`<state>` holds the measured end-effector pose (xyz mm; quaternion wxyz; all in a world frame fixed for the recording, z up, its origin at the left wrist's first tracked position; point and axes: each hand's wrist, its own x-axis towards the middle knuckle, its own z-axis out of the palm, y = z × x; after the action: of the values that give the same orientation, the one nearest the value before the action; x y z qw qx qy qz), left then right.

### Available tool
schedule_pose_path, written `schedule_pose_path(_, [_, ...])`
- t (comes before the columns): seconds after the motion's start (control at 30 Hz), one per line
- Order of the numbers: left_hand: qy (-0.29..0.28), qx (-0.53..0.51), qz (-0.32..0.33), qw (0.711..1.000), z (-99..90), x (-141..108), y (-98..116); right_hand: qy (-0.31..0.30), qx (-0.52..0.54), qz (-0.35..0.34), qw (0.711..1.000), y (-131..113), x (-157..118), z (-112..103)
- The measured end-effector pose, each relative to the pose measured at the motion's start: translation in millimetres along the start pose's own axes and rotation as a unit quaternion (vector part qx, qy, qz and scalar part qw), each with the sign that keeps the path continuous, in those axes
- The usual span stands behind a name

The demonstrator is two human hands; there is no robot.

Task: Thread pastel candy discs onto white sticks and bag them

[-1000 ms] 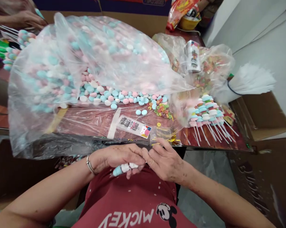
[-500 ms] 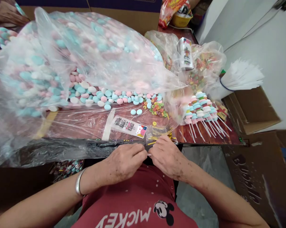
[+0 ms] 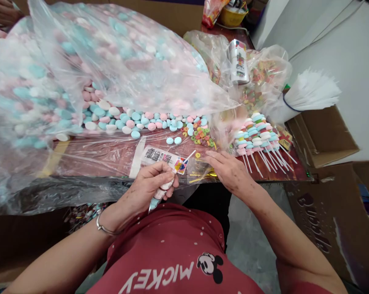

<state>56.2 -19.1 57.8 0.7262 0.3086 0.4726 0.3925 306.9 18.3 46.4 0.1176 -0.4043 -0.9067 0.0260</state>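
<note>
My left hand (image 3: 147,183) is closed around a wrapped marshmallow skewer (image 3: 155,203) at the table's front edge. The skewer's white stick points up and right, and blue and white pieces show below my fingers. My right hand (image 3: 233,173) lies over the table edge with fingers stretched out, beside the gold twist ties (image 3: 199,176) on a small clear bag. Whether its fingertips touch a tie I cannot tell. A printed label strip (image 3: 156,155) lies behind my left hand, partly covered by it.
A huge clear bag of pastel marshmallows (image 3: 135,73) covers the left and back. Ring gummies (image 3: 201,134) lie loose at its edge. Finished-looking marshmallow skewers (image 3: 258,136) are piled at right, near a bundle of white sticks (image 3: 314,90). Cardboard boxes (image 3: 325,139) stand beyond. Another person's hand (image 3: 2,14) shows at upper left.
My hands were together at the table edge; now they are apart. The left has turned, showing the wrapped skewer in it, and the right has moved right and opened.
</note>
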Motion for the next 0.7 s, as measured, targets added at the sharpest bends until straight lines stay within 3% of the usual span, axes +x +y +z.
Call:
schedule_pose_path(0.23, [-0.009,-0.033,-0.021,0.999,7.7,10,-3,0.027,0.160,-0.011,0.987,22,43,28])
schedule_pose_path(0.4, [0.025,-0.017,-0.028,0.999,8.0,23,-5,-0.049,0.236,0.018,0.970,26,61,27])
schedule_pose_path(0.53, [0.037,0.015,-0.034,0.999,8.7,30,-5,-0.006,0.289,0.086,0.953,34,46,3])
schedule_pose_path(0.7, [0.038,0.039,-0.054,0.997,9.8,31,-5,0.127,0.274,0.196,0.933,34,-4,-24])
